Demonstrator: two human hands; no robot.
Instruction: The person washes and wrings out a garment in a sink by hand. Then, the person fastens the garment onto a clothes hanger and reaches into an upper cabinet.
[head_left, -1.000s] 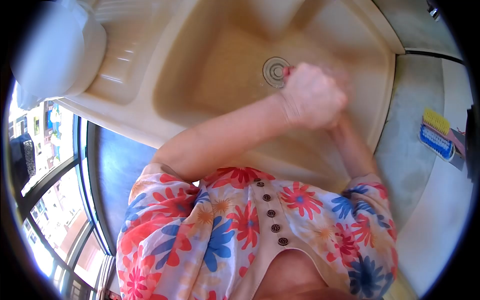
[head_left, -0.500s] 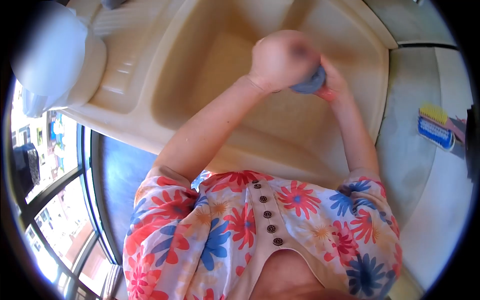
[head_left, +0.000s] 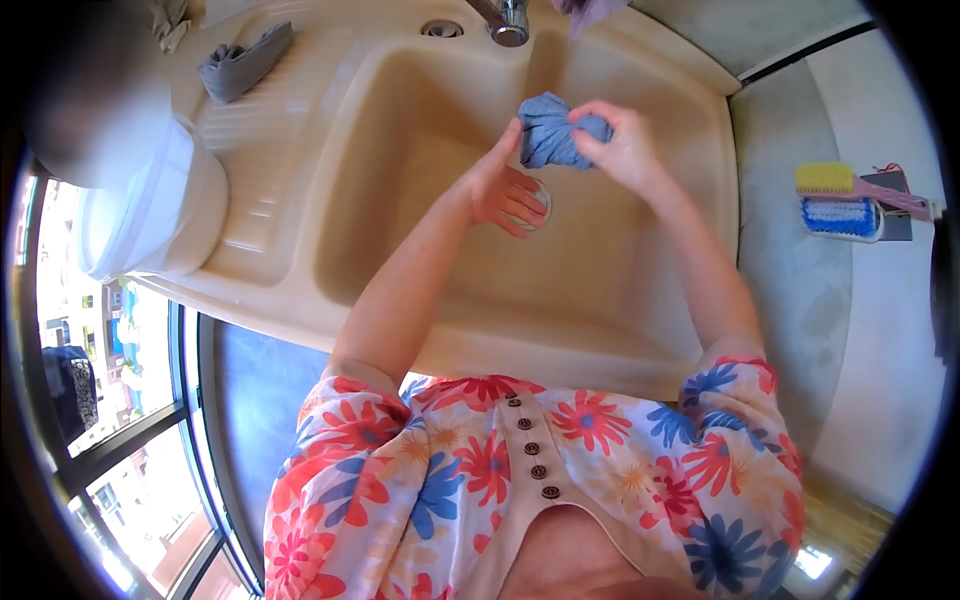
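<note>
A crumpled wet-looking blue cloth [head_left: 548, 132] hangs over the beige sink basin [head_left: 400, 230]. My right hand [head_left: 625, 150] pinches its right end between thumb and fingers. To the left of the cloth, my left hand [head_left: 500, 195] has its fingers spread and its thumb raised. The thumb tip lies right by the cloth's left edge; whether it touches I cannot tell. Beneath the left fingers, a round pale disc [head_left: 541, 207] shows partly on the basin floor.
A chrome tap [head_left: 508, 25] stands behind the basin. On the ribbed drainboard lies a twisted grey cloth [head_left: 245, 65], with a white bucket [head_left: 195, 205] nearer. A yellow-bristled brush [head_left: 825, 180] and a blue-and-white brush [head_left: 840, 217] rest at right. A purple cloth [head_left: 588, 14] hangs at top.
My hands have moved apart from around the bunched cloth. The left has let go and opened; the cloth is looser in the right. The view has shifted, bringing the tap into sight.
</note>
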